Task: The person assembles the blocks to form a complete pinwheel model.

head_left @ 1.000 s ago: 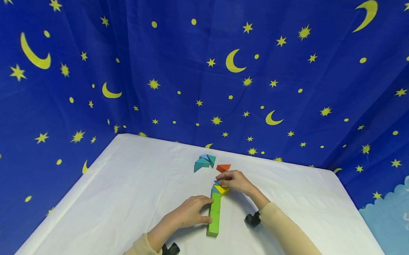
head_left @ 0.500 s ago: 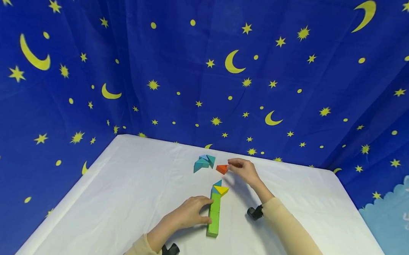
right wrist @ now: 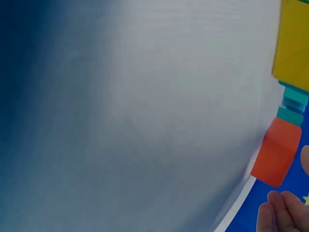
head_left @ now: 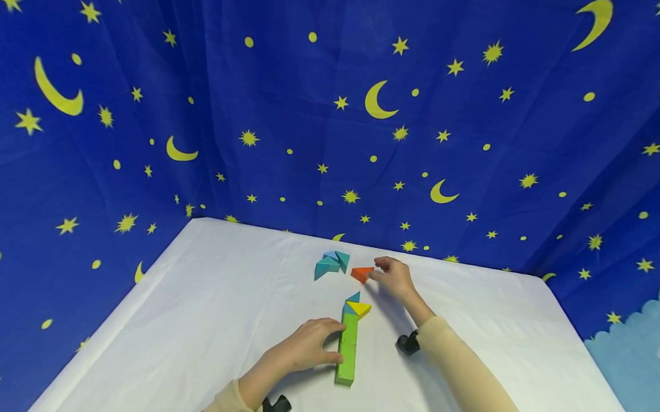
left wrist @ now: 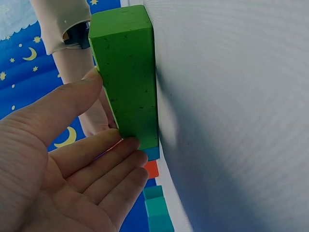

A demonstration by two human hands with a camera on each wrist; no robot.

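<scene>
Two green blocks (head_left: pixel 348 345) lie end to end in a column on the white table. My left hand (head_left: pixel 308 345) rests against the column's left side, thumb and fingertips touching it, fingers fairly straight in the left wrist view. At the column's far end are a blue triangular block (head_left: pixel 353 297) and a yellow triangular block (head_left: pixel 359 309) that points right. Farther back lies an orange-red triangular block (head_left: pixel 361 274). My right hand (head_left: pixel 396 276) is just right of it, fingers apart from the block (right wrist: pixel 276 152) in the right wrist view; thumb contact is unclear.
Several teal and blue triangular blocks (head_left: pixel 330 264) lie together at the back, left of the orange-red one. A blue curtain (head_left: pixel 290 106) with stars and moons hangs behind the white table (head_left: pixel 238 288). Black wrist cameras (head_left: pixel 409 343) hang under both wrists.
My right hand has left the blue triangle by the yellow block and moved back to the orange-red block's right side. The left hand stays against the green blocks.
</scene>
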